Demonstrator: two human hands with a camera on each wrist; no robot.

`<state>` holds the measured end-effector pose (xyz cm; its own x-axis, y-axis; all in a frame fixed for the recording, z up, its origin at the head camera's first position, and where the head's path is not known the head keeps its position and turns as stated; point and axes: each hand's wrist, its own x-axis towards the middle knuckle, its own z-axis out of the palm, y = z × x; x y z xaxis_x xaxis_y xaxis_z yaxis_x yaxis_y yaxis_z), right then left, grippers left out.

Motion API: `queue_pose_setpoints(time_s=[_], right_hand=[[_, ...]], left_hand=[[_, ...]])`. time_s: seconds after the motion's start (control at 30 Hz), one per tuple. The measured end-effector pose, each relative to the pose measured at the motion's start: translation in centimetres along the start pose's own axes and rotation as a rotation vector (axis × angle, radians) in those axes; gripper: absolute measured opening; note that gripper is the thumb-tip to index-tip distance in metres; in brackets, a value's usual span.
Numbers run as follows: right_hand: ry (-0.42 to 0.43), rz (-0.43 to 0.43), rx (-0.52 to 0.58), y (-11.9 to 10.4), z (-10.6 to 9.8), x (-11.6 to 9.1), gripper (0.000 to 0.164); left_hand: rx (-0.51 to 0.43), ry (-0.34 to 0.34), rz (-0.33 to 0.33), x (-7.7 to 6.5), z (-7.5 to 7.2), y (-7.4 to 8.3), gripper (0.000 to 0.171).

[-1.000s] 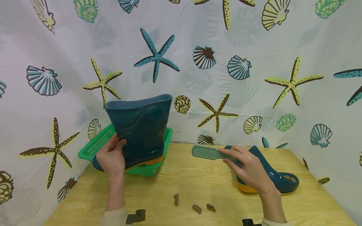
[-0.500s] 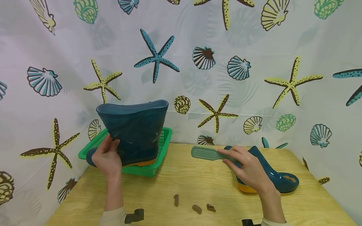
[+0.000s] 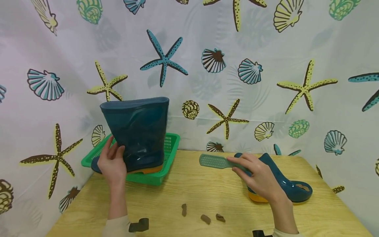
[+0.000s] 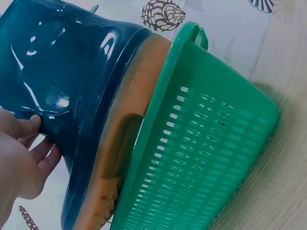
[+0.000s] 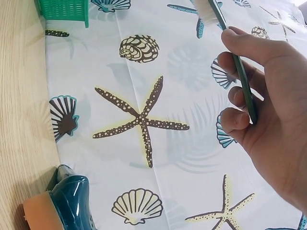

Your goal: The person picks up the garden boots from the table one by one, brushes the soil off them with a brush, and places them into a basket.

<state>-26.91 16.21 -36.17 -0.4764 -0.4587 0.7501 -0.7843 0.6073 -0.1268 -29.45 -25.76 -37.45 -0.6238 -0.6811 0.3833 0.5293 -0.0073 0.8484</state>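
Note:
My left hand (image 3: 112, 166) grips a dark blue rubber boot (image 3: 137, 131) with an orange sole, its thumb on the near side of the ankle. The boot stands upright, toe to the left, its sole (image 4: 132, 105) at the rim of a green plastic basket (image 4: 201, 139). Whether the basket bears its weight I cannot tell. My right hand (image 3: 260, 177) holds a green brush (image 3: 214, 161) by its handle, the white bristles (image 5: 206, 12) facing away from me. Behind that hand, a second blue boot (image 3: 291, 191) stands on the table, partly hidden, with brown bits (image 3: 303, 187) on its toe.
Three small brown clumps (image 3: 205, 219) lie near the front of the wooden table (image 3: 189, 184). A white curtain (image 3: 207, 89) printed with starfish and shells hangs behind the table and along both sides.
The left hand has moved the boot to the left and lower over the basket. Its shaft leaned, then came more upright. The right hand with the brush has barely moved.

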Motion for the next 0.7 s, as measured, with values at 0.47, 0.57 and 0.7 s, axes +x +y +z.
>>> queue_pose_setpoints(time_s=[0.47,0.57,0.7], right_hand=[[-0.003,-0.003,0.009,0.1,0.0,-0.1,0.046],[-0.003,0.001,0.006,0.2,-0.1,-0.1,0.046],[-0.006,0.013,0.001,0.2,-0.1,-0.1,0.045]], left_hand=[[0.366,-0.119,0.066,-0.7,1.1,-2.5,0.015],[0.398,-0.100,0.102,-0.9,1.4,-3.4,0.016],[0.419,-0.047,0.140,-0.9,1.5,-4.4,0.017]])
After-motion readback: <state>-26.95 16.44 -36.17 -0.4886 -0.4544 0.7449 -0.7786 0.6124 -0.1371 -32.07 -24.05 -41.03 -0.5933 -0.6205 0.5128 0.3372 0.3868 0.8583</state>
